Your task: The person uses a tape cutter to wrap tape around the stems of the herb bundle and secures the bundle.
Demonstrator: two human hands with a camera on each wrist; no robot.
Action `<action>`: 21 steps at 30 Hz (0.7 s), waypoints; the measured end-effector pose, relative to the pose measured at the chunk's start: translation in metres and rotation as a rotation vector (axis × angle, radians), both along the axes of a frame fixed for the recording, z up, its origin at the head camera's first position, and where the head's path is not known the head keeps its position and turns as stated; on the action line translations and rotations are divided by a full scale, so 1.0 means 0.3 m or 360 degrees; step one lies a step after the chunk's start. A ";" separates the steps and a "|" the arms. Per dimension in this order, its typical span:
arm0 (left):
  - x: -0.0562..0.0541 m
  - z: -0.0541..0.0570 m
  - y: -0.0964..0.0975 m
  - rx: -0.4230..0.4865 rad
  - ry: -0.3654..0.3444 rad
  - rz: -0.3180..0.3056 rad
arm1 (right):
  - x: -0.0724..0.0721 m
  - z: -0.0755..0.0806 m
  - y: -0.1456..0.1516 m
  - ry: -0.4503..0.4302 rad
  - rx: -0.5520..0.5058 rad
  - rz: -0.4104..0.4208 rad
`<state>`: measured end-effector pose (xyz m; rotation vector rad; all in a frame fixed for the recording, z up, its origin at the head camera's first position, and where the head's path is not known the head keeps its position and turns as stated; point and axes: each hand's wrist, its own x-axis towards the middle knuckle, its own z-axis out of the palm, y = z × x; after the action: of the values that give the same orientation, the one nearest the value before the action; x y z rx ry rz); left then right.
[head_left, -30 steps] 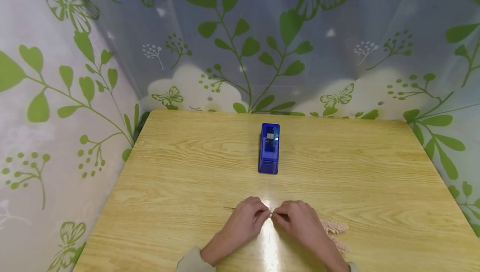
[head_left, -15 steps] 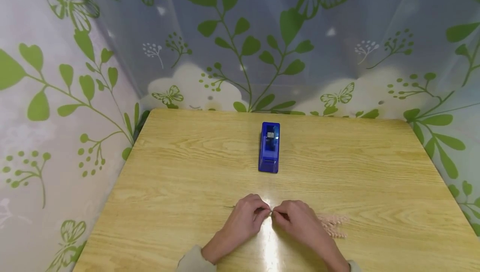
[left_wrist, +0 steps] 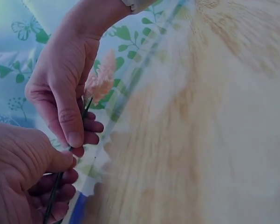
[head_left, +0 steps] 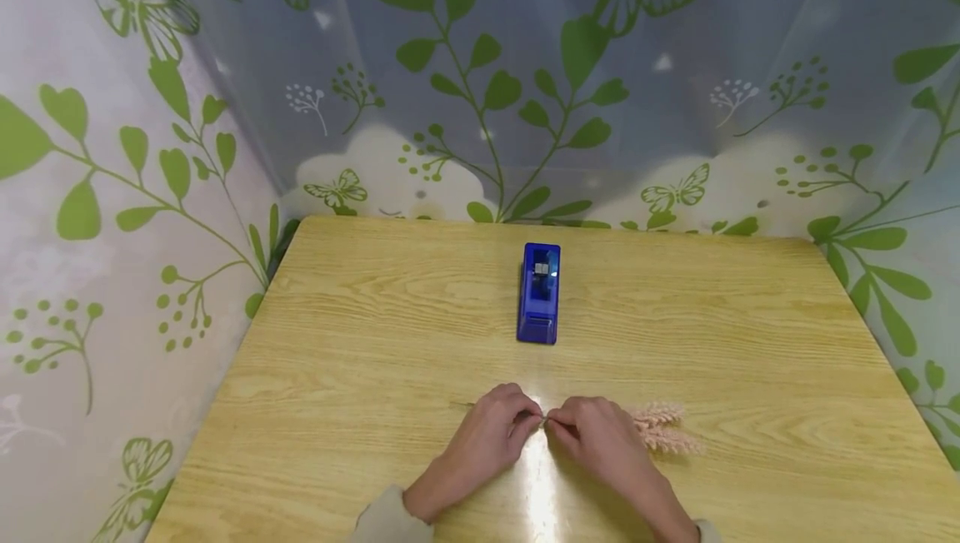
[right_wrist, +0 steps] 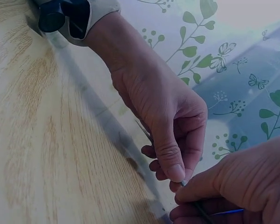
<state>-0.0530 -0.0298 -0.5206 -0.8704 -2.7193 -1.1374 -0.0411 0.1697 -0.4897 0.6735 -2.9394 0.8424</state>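
Low in the middle of the head view, both hands meet at the fingertips on a thin dark green stem (left_wrist: 53, 196). Thumb and fingers of my left hand (head_left: 489, 435) pinch it, and its tip sticks out to the left. Close beside, my right hand (head_left: 600, 441) pinches the same stem. Fluffy pale pink flower sprigs (head_left: 666, 428) at the stem's other end show beyond the right hand; the left wrist view has a pink plume (left_wrist: 102, 79) behind that hand. A small pale bit (right_wrist: 182, 183) shows between the fingertips, too small to identify.
Beyond the hands, a blue box-shaped device (head_left: 538, 293) with a dark recess and a small metallic piece stands on the wooden table (head_left: 360, 318). Curtains (head_left: 480, 93) with leaf and butterfly prints hang along the table's back and sides.
The pink sprigs have turned and shifted upward in the head view, as has the stem's left tip slightly. Both hands keep their pinch and have moved a little away from the body.
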 end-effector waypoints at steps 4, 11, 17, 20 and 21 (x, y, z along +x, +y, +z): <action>-0.001 0.004 0.004 -0.0158 0.0042 -0.0037 | -0.001 0.002 0.002 0.0037 -0.0010 -0.0011; -0.009 0.005 0.008 -0.0111 0.0143 -0.0044 | -0.003 0.013 -0.007 -0.0055 -0.0022 -0.0080; -0.014 0.006 0.007 -0.0102 0.0184 -0.0029 | -0.010 0.031 -0.012 -0.0182 0.0049 -0.0065; -0.014 0.006 0.006 -0.0108 0.0182 -0.0006 | -0.014 0.035 -0.014 -0.0141 0.0070 -0.0059; -0.014 0.006 0.006 -0.0108 0.0177 0.0004 | -0.015 0.036 -0.015 -0.0118 0.0069 -0.0060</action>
<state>-0.0573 -0.0279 -0.5187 -0.9101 -2.6812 -0.9706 -0.0457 0.1652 -0.4790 0.5999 -3.0341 0.8207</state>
